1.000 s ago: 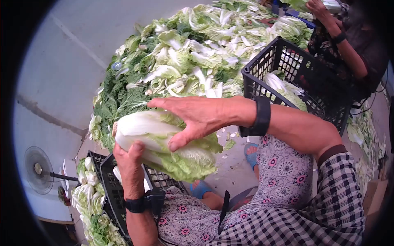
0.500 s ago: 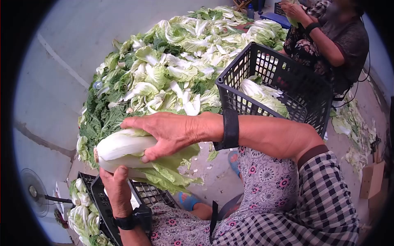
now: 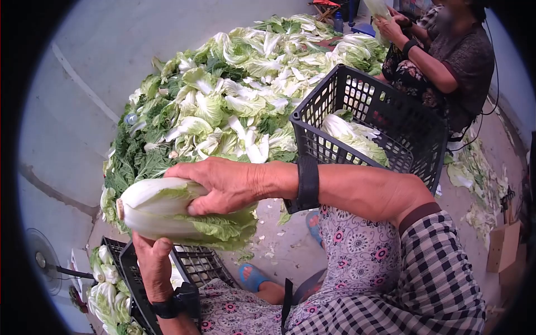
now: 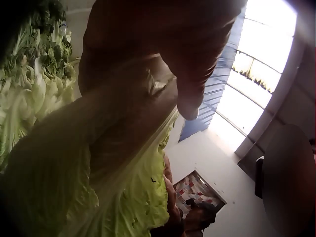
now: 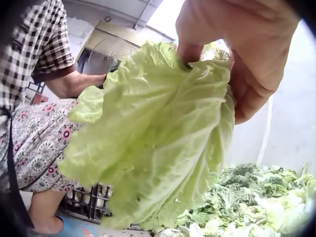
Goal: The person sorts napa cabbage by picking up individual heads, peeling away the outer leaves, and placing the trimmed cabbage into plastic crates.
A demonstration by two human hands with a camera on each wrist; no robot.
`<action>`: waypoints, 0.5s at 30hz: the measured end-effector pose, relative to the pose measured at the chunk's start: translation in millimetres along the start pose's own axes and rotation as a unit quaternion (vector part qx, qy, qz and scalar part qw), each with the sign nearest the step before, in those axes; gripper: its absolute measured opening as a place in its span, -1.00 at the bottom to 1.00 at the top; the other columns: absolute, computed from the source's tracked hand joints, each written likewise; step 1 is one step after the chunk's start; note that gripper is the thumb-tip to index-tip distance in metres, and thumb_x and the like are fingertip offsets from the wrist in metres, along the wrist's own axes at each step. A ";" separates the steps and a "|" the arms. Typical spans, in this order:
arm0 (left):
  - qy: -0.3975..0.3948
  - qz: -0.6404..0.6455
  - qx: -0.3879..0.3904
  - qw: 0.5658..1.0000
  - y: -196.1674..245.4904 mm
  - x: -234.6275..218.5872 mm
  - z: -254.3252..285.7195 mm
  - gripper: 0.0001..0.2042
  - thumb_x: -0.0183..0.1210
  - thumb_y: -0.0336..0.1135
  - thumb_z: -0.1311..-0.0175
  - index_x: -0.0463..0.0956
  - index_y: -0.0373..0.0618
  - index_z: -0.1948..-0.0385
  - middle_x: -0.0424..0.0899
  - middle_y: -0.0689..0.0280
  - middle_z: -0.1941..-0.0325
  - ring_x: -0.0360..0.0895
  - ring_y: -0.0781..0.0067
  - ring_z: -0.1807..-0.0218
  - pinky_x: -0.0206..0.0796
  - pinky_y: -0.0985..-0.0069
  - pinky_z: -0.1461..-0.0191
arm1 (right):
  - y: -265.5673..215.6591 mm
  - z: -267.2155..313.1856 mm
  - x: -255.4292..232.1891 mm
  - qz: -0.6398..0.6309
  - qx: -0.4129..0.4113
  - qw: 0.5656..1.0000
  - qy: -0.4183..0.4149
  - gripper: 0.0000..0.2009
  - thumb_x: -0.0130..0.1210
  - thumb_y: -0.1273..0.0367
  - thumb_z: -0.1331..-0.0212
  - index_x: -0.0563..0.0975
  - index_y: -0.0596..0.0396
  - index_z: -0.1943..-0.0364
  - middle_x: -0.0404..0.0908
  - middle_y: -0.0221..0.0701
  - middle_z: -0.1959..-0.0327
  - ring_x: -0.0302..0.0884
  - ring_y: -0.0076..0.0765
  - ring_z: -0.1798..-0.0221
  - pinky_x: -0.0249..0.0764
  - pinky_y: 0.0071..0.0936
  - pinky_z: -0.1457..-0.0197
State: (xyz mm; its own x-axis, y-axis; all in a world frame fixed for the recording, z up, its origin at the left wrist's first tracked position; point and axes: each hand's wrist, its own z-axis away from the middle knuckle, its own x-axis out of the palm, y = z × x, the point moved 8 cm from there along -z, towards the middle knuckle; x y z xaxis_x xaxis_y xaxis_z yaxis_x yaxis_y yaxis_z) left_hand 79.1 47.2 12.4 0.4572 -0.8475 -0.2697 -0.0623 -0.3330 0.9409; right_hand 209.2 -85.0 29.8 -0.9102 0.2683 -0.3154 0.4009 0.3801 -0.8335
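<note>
A napa cabbage (image 3: 162, 209) lies sideways between both hands, its white stem end to the left and its leafy end to the right. From above, my right hand (image 3: 223, 185) grips its middle, thumb on the near side. My left hand (image 3: 153, 265) holds it from below near the stem end; most of those fingers are hidden under it. The left wrist view shows the left thumb (image 4: 190, 98) against the cabbage's side. Ruffled green outer leaves (image 5: 148, 138) fill the middle of the right wrist view, below the right hand (image 5: 247, 49).
Behind the hands spreads a large heap of cabbage leaves (image 3: 223, 100). A black crate (image 3: 312, 137) with cabbage inside stands at right; another crate (image 3: 204, 265) is by the left knee. Whole cabbages (image 3: 106, 296) lie at far left, near a fan (image 3: 42, 259). Another person (image 3: 458, 67) sits at back right.
The view has swung right. The cabbage has rolled in my hands, bringing a different side up, and both hands still hold it. The other person at the back has raised a cabbage.
</note>
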 end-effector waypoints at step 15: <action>0.115 0.127 -0.015 0.985 2.2 -0.3 -10.6 -0.39 0.39 -0.16 0.03 0.39 -0.23 -0.07 0.58 0.29 0.04 0.52 0.45 0.03 0.36 0.47 -0.09 | -6.7 0.2 18.4 0.149 -0.010 0.989 -0.016 -0.15 0.27 0.15 0.02 0.10 0.20 -0.33 0.27 0.05 -0.24 0.30 0.00 -0.27 0.26 -0.18 -0.32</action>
State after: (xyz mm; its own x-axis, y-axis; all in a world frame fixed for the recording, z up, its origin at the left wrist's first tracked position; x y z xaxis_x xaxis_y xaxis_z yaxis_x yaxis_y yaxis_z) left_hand 88.2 51.1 16.8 0.6188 -0.7851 0.0261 -0.1757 -0.1060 0.9787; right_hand 189.7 -82.8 29.5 -0.7538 0.3433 -0.5603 0.6538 0.3066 -0.6918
